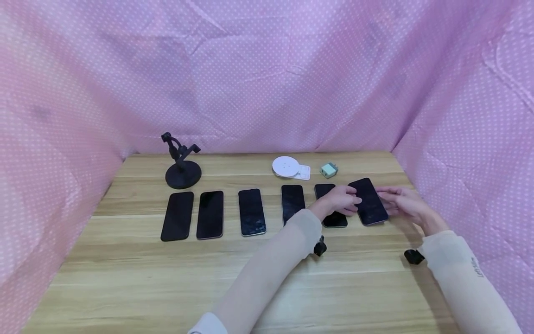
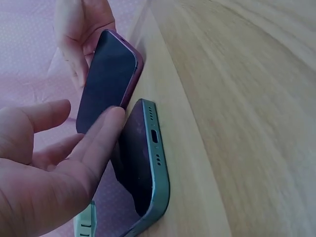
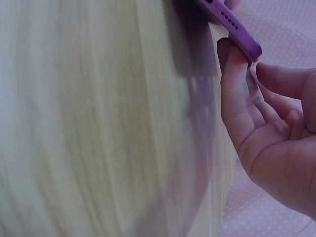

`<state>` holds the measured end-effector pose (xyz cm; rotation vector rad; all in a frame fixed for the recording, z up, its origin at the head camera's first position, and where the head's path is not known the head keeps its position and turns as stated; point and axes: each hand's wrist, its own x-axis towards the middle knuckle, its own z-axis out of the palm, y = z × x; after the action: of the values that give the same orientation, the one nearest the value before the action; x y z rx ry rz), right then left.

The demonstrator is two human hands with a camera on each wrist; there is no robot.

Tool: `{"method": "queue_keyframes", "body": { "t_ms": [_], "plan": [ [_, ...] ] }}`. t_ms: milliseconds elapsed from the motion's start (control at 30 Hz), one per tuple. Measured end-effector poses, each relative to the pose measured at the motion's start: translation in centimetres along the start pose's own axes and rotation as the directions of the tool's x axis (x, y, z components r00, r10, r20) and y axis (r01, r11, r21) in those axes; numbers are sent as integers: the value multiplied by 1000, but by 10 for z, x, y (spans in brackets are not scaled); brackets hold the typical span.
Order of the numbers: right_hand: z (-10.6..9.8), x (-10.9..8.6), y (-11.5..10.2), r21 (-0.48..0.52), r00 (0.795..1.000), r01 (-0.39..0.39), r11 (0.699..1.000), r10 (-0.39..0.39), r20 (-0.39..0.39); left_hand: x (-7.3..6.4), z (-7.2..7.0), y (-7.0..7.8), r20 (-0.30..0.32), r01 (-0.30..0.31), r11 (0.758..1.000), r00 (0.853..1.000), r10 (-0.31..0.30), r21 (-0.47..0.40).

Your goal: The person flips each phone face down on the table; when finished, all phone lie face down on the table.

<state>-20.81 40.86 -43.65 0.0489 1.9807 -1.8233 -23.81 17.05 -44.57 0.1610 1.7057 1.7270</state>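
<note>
In the head view, a dark-screened smartphone (image 1: 368,202) with a purple frame (image 3: 232,22) lies tilted at the right end of a row, casting a shadow on the table. My right hand (image 1: 402,203) holds its right edge, fingers under the rim and thumb at a corner in the right wrist view. My left hand (image 1: 340,199) reaches over the neighbouring green-framed smartphone (image 2: 159,163). Its fingers are extended beside the purple phone's left edge, with the thumb apart from them; whether they touch that phone I cannot tell.
Several more dark smartphones (image 1: 252,212) lie in a row leftward on the wooden table (image 1: 167,287). Behind them stand a black phone stand (image 1: 183,175), a round white disc (image 1: 285,166) on a white card (image 1: 304,172) and a green plug adapter (image 1: 328,170). Pink dotted cloth (image 1: 250,83) surrounds the table.
</note>
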Motion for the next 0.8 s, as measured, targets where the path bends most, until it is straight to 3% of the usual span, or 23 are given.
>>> {"method": "queue_keyframes", "body": {
  "t_ms": [333, 800],
  "plan": [
    [10, -5, -10, 50, 997, 61, 997, -63, 51, -3, 4, 3, -17, 22, 999, 1000, -23, -44],
    [20, 2, -13, -6, 991, 84, 996, -83, 102, -2, 5, 2, -35, -9, 993, 999, 5, -119]
  ]
}}
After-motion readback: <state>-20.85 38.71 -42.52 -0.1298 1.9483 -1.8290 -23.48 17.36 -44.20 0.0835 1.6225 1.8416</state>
